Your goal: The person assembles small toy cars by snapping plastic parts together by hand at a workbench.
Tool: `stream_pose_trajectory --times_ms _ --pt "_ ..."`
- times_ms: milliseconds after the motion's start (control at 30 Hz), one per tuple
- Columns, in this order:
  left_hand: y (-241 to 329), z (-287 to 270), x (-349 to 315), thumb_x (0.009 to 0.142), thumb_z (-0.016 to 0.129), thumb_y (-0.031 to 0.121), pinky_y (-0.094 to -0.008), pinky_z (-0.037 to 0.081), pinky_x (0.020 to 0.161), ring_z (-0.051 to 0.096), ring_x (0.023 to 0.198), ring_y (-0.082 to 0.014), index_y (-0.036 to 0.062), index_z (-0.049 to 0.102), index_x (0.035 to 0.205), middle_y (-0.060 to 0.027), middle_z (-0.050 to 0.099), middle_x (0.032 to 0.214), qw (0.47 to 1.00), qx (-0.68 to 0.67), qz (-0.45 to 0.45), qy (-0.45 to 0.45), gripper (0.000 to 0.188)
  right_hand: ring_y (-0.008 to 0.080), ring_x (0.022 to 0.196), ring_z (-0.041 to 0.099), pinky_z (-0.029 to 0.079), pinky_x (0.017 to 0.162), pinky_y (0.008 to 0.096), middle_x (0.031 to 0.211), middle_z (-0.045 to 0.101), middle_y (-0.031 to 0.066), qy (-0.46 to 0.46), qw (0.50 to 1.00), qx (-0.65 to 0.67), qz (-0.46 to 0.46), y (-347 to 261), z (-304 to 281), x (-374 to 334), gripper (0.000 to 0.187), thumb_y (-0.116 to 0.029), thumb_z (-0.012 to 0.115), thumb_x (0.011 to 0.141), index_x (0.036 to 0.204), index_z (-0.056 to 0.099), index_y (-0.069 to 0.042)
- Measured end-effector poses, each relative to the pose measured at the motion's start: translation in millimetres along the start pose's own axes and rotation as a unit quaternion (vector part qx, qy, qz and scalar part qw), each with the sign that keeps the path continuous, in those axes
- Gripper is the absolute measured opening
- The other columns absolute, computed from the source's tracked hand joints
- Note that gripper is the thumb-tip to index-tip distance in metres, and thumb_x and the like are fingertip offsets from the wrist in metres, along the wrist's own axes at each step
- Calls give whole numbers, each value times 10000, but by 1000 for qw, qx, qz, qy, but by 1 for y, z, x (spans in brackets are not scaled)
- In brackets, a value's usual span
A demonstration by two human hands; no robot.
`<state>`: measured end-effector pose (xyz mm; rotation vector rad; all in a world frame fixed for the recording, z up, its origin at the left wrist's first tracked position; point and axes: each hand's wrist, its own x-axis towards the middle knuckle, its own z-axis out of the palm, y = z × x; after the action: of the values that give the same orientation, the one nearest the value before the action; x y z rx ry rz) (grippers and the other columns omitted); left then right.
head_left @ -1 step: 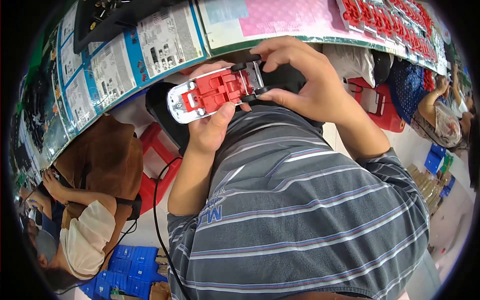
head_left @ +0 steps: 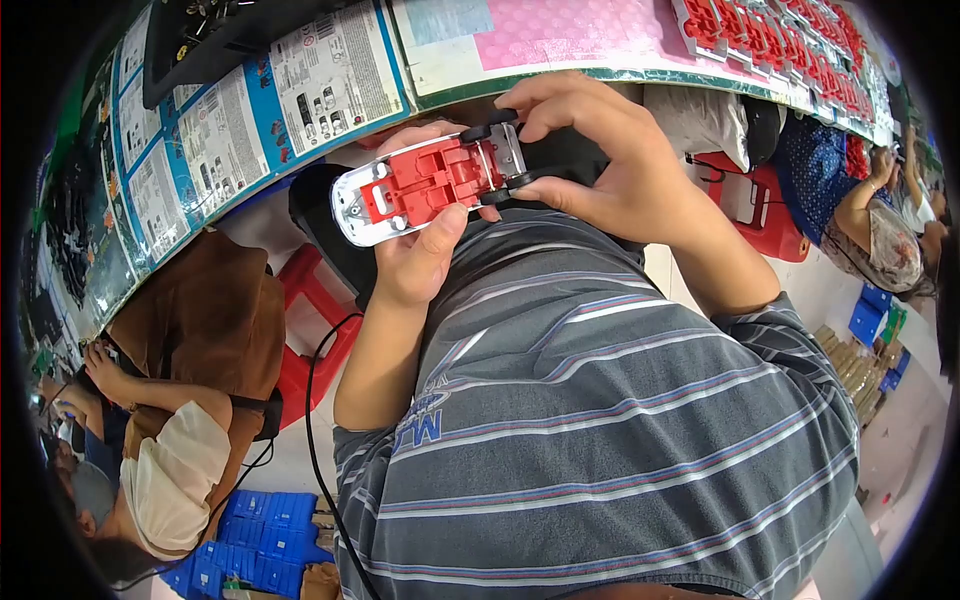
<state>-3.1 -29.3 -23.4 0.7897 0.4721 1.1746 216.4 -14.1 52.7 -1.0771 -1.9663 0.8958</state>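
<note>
- White-and-red toy car (head_left: 430, 185), underside up, before the counter (head_left: 432, 70) edge.
- Our left hand (head_left: 415, 268), thumb and fingers gripping its body.
- Black wheels (head_left: 519, 181), at the car's right end; uneven pressure could, we judge, push them askew.
- Our right hand (head_left: 625, 150), thumb and forefinger pinching those wheels.

The toy car (head_left: 425, 182) looks smooth plastic, the shirt (head_left: 600, 420) matt cloth.
</note>
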Motion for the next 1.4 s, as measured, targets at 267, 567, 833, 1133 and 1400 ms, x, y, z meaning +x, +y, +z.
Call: stream_pose_trajectory --times_ms 267,567,833,1133,1400 --pt "1 2 -4 898 737 150 -358 612 831 633 1155 -262 19 373 1420 -180 490 1398 1000 4 6 -2 650 251 965 667 575 825 331 1241 619 134 -17 999 3 -31 0 -5 -3 411 -20 845 730 1074 621 -27" --pt "1 2 -6 900 734 148 -355 624 833 635 1161 -266 19 369 1423 -185 486 1403 1000 16 20 -3 651 241 977 658 577 831 337 1264 606 130 -22 999 19 -19 1 1 -7 414 -22 840 740 1094 625 -26" --pt "2 4 -7 867 720 220 -463 519 1022 553 1251 -316 -2 349 1433 -216 464 1393 998 65 -5 15 712 254 1012 656 576 848 341 1255 605 129 -26 999 -1 -25 1 0 -7 415 -30 837 742 1100 627 -30" --pt "-5 -3 -6 892 721 146 -339 607 864 634 1131 -232 10 386 1411 -175 510 1378 998 60 35 11 632 261 1037 644 567 866 350 1274 583 123 -32 999 13 -11 1 5 -7 336 -24 823 754 1049 663 -41" --pt "-4 0 -9 874 704 102 -377 490 1033 575 1206 -231 15 409 1393 -179 515 1366 996 72 39 17 604 241 1029 631 556 869 354 1268 573 117 4 1000 12 -13 3 17 -14 243 -44 853 734 937 721 -57"
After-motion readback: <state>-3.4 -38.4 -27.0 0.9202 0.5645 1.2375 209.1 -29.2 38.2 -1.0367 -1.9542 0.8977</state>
